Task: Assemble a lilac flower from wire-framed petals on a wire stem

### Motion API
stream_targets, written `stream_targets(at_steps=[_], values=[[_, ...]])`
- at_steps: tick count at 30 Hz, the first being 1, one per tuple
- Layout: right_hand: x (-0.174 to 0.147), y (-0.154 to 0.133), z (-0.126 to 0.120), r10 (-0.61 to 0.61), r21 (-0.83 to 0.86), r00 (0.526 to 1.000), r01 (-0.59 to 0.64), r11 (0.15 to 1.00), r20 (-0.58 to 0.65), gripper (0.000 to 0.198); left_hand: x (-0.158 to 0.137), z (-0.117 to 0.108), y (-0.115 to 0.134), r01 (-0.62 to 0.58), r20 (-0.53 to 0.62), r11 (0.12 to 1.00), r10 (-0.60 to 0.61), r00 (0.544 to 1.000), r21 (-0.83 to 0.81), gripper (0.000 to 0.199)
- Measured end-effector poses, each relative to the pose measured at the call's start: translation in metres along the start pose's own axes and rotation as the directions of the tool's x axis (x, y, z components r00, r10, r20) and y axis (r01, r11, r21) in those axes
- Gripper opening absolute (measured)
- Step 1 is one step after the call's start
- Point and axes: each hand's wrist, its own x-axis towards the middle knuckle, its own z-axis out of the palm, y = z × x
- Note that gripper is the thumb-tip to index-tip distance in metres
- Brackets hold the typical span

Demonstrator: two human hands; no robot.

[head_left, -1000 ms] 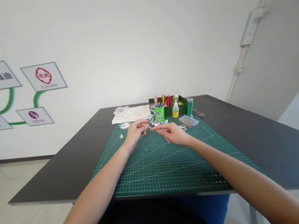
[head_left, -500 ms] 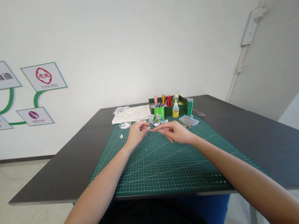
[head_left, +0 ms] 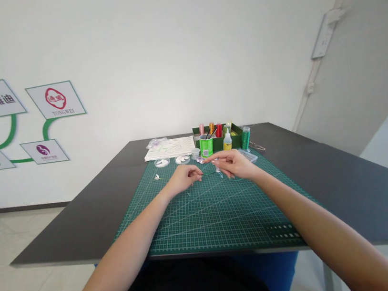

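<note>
Over the middle of the cutting mat, my left hand (head_left: 184,179) is closed, thumb and fingertips pinching the left end of a thin green strand (head_left: 209,173). The strand runs across to my right hand (head_left: 235,163), whose thumb and fingers close around its other end while the index finger points out to the left. Something small and pale (head_left: 219,173) hangs just under the right fingertips, too small to name. Left of my left hand, a small white flower on a thin stem (head_left: 157,177) lies on the mat.
Two shallow round dishes (head_left: 162,162) with white pieces stand at the mat's far edge. Behind are white sheets (head_left: 169,149), a green can (head_left: 206,146), a glue bottle (head_left: 227,140), a dark green box (head_left: 238,140) with thread spools, and a clear case (head_left: 249,156).
My hands have moved apart; the left came slightly nearer and lower, the right shifted right. The green strand now stretches between them, and the second round dish has come into view.
</note>
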Motion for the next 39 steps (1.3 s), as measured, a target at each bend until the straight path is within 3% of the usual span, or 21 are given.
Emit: stream_targets(at_steps=[10,24,32,39], values=[[-0.001,0.008,-0.015,-0.029,-0.005,0.999,0.029,1.0,-0.035,0.045,-0.004,0.002,0.004,-0.004,0.162,0.997,-0.009,0.987,0.08,0.015],[0.006,0.028,-0.02,0.045,-0.093,0.997,-0.051,0.994,-0.07,0.046,-0.006,0.003,0.018,0.043,0.303,0.998,-0.03,0.953,-0.037,0.019],[0.009,0.046,-0.021,0.125,-0.194,0.991,-0.131,0.972,-0.043,0.045,-0.006,0.002,0.017,0.037,0.275,0.981,0.017,0.961,-0.191,0.024],[0.011,0.063,-0.019,0.122,-0.235,0.992,-0.112,0.965,0.029,0.04,-0.003,0.001,0.019,-0.016,0.121,0.952,0.055,0.991,-0.305,0.027]])
